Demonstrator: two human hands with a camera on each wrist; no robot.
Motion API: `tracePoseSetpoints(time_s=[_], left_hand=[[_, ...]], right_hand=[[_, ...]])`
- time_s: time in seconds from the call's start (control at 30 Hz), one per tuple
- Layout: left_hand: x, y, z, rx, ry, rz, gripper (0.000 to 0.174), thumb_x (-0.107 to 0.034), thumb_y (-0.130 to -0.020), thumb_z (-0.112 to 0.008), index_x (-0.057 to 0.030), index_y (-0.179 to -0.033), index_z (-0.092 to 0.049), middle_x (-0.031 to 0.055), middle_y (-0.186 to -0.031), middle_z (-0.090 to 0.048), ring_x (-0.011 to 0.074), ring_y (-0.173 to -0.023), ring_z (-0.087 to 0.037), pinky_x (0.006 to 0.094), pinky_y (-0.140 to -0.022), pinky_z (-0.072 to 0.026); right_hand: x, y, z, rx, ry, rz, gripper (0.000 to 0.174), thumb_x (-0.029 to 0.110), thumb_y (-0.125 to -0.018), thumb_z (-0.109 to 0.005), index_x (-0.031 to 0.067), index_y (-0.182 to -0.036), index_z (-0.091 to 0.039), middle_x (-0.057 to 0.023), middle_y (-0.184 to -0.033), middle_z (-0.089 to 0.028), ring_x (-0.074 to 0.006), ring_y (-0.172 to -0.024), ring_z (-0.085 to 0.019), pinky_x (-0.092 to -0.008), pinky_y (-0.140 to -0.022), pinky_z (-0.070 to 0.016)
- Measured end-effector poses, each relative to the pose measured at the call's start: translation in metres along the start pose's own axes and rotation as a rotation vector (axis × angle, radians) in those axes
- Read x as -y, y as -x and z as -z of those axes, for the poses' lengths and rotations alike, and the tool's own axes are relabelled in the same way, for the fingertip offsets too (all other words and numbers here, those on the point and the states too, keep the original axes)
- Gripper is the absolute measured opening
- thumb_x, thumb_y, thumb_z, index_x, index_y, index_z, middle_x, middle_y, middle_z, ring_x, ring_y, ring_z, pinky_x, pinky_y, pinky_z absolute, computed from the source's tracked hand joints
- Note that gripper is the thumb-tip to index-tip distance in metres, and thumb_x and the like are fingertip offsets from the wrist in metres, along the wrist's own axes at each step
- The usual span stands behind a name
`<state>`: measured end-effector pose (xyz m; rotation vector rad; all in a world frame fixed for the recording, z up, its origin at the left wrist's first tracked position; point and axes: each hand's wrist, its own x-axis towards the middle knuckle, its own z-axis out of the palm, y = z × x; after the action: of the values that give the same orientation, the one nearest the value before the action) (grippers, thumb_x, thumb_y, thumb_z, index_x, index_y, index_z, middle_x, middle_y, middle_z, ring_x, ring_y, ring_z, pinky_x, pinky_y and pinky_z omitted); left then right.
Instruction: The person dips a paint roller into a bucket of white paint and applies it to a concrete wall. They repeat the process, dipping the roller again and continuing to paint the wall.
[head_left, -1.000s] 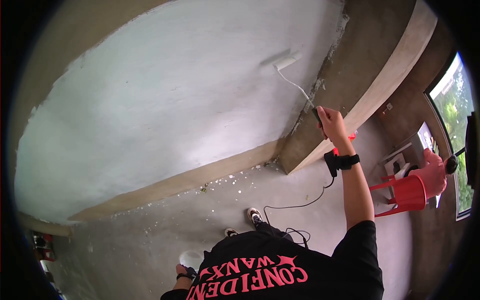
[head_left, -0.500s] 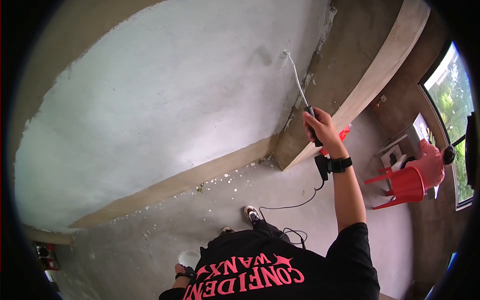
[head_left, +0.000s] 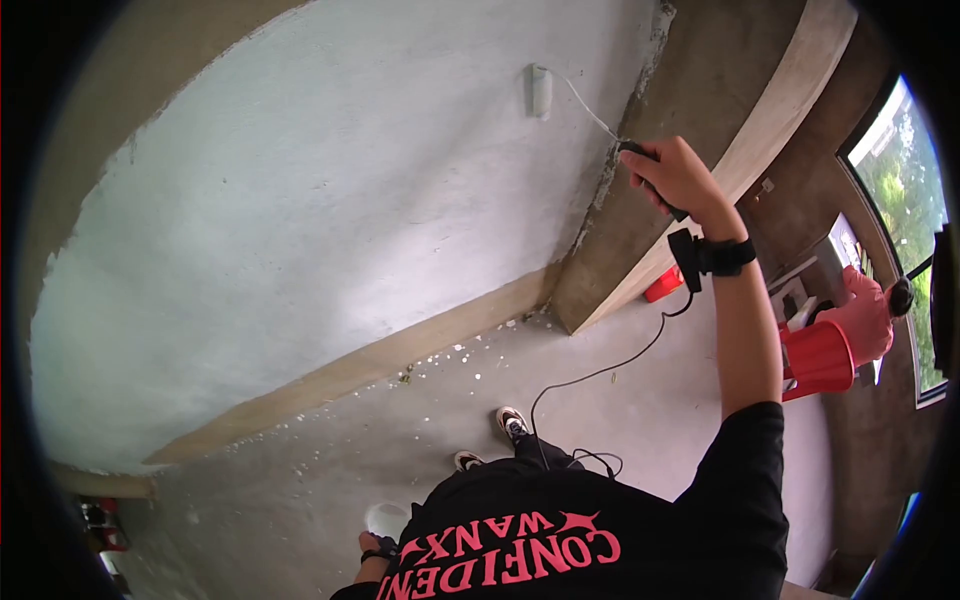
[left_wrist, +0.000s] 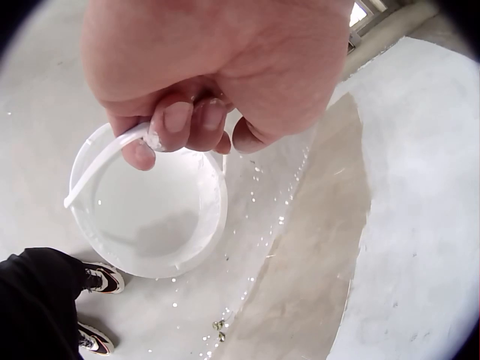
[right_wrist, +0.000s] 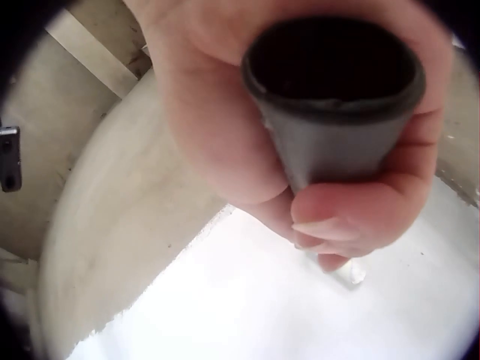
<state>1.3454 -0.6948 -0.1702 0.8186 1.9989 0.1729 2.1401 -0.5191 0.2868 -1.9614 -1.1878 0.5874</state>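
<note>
My right hand [head_left: 680,180] grips the dark handle of a paint roller [head_left: 541,92], its fingers curled round it. At the end of a thin bent rod, the white roller lies against the painted part of the wall [head_left: 300,200]. Seen from the right wrist, the hollow butt of the handle [right_wrist: 330,142] fills the foreground, and the roller's tip [right_wrist: 351,274] shows beyond the fingers. Low at my side, my left hand [left_wrist: 210,82] holds the white handle of a bucket [left_wrist: 214,225]. Pale liquid covers the bucket's bottom.
A brown unpainted pillar [head_left: 690,110] juts out right of the painted area. White drips [head_left: 460,347] spot the floor along the wall. A cable [head_left: 600,371] hangs from my right wrist. Farther right, a person in pink [head_left: 865,325] sits on a red chair [head_left: 820,360] beside a window.
The roller has moved up and left along the wall from half a second ago, turning from slanted to nearly upright. My right hand has risen and shifted right. The left hand keeps holding the bucket.
</note>
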Motion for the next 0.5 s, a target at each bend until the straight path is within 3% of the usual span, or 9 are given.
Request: tracePoseSetpoints(time_s=[0.13,0.17,0.2,0.5], left_hand=[[-0.013,0.015,0.006,0.037,-0.1,-0.029,0.021,-0.012,-0.084,-0.041,-0.0154,-0.064,-0.034,-0.0026,-0.06,-0.032,0.0152,-0.052,-0.029,0.0341,-0.05,-0.028],[0.03,-0.03,-0.009,0.004,-0.262,-0.075,0.021,-0.009,-0.083,-0.042,-0.0151,-0.064,-0.035,-0.0029,-0.06,-0.032,0.0146,-0.052,-0.029,0.0334,-0.049,-0.0271],[0.027,-0.03,-0.007,0.005,-0.27,-0.08,0.021,-0.009,-0.083,-0.042,-0.0151,-0.064,-0.035,-0.0029,-0.06,-0.032,0.0146,-0.052,-0.029,0.0334,-0.049,-0.0271],[0.036,-0.061,0.001,-0.021,0.057,-0.016,0.021,-0.007,-0.082,-0.042,-0.0149,-0.064,-0.034,-0.0032,-0.06,-0.032,0.0143,-0.052,-0.029,0.0329,-0.049,-0.0267]], right_hand=[[0.014,-0.004,0.003,0.078,0.09,0.076,0.04,0.027,-0.093,-0.061,-0.001,-0.065,-0.058,-0.0022,-0.046,-0.05,-0.0093,-0.037,-0.046,-0.027,-0.037,-0.0342],[0.02,-0.004,-0.001,0.118,0.084,0.078,0.039,0.027,-0.094,-0.061,0.0001,-0.065,-0.058,-0.0005,-0.048,-0.049,-0.0075,-0.038,-0.045,-0.0252,-0.037,-0.0339],[0.024,-0.004,-0.004,0.156,0.076,0.082,0.038,0.027,-0.094,-0.06,0.0012,-0.066,-0.057,0.0013,-0.05,-0.049,-0.0058,-0.039,-0.044,-0.0233,-0.037,-0.0335],[0.013,-0.008,-0.003,0.08,0.054,0.067,0.037,0.026,-0.094,-0.062,0.0001,-0.067,-0.06,0.0012,-0.051,-0.05,-0.0054,-0.039,-0.044,-0.023,-0.036,-0.0341]])
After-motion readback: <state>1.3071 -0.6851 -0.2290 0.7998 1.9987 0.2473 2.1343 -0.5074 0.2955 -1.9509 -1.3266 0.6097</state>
